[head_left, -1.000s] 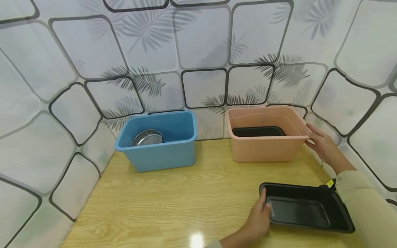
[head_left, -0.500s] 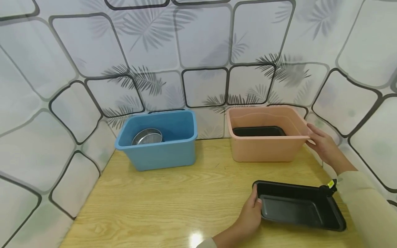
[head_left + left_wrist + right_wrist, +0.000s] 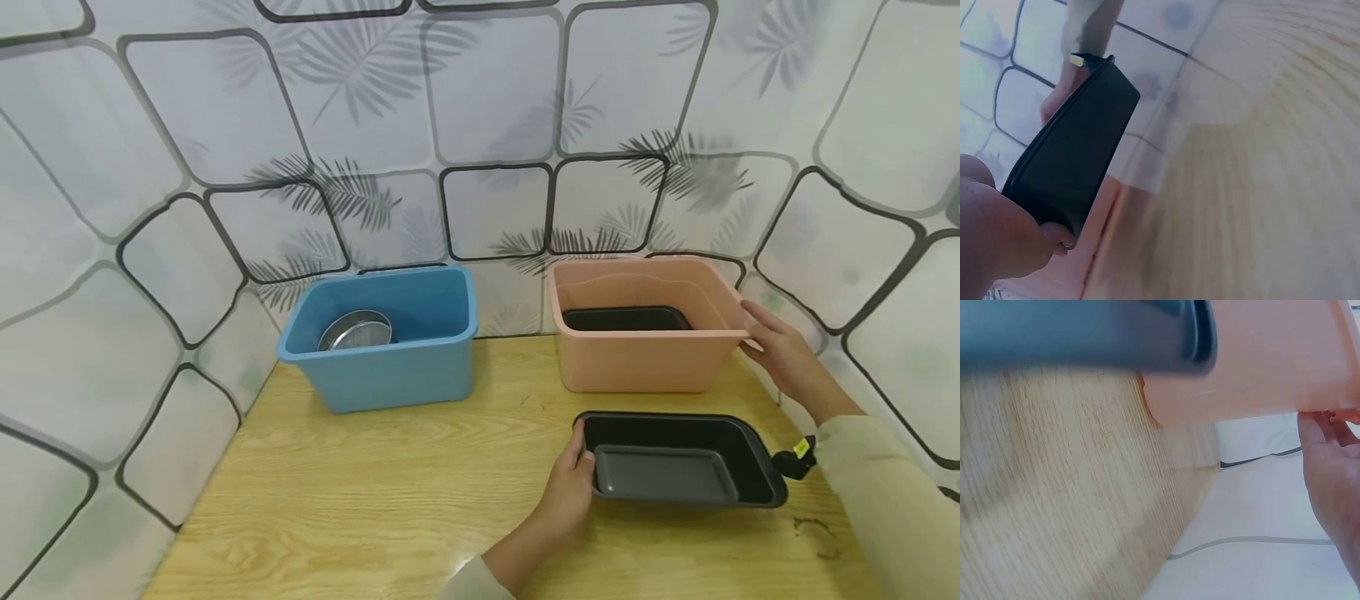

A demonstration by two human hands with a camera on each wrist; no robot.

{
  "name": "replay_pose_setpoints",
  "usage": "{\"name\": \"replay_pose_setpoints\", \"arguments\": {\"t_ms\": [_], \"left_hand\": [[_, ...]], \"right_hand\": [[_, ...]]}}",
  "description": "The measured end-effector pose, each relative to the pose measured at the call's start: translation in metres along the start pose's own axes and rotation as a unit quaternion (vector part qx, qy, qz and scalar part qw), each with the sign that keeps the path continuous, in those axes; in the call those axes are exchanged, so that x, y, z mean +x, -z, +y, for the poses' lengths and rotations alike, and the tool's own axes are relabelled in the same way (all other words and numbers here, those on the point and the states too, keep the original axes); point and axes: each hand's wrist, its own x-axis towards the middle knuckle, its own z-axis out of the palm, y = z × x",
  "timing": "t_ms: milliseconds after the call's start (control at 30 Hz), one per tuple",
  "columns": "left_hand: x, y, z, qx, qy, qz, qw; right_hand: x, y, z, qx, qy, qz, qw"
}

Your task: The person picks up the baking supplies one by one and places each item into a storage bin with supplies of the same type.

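Observation:
A black rectangular loaf pan (image 3: 667, 475) is gripped at its left end by my left hand (image 3: 558, 492), thumb over the rim. In the left wrist view the pan (image 3: 1079, 137) is seen from its underside, above the table, with fingers curled under its end. My right hand (image 3: 783, 354) holds the right rim of the pink plastic bin (image 3: 637, 362). The right wrist view shows that hand (image 3: 1335, 475) with its thumb against the bin's wall (image 3: 1260, 362). Inside the pink bin lies another black pan (image 3: 626, 318), mostly hidden by the front wall.
A blue plastic bin (image 3: 397, 375) stands at the back left with round metal pans (image 3: 360, 331) in it. The wooden table (image 3: 375, 492) meets patterned wall covering (image 3: 495, 108) behind and at both sides. A black wrist camera (image 3: 795, 460) sits by the right sleeve.
The left hand has moved the black loaf pan leftward and up toward the pink bin, tilting its inside more to view. The right hand stays on the bin's rim.

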Motion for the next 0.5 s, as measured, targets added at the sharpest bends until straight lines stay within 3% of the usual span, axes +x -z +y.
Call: {"name": "replay_pose_setpoints", "arguments": {"t_ms": [167,500], "left_hand": [[0.003,0.010,0.013,-0.010,-0.008,0.015,0.9998],[0.018,0.039,0.046,-0.041,-0.016,0.023,0.9988]], "right_hand": [[-0.001,0.000,0.000,-0.042,-0.003,0.003,0.9991],[-0.002,0.000,0.003,-0.022,0.015,-0.005,0.9996]]}}
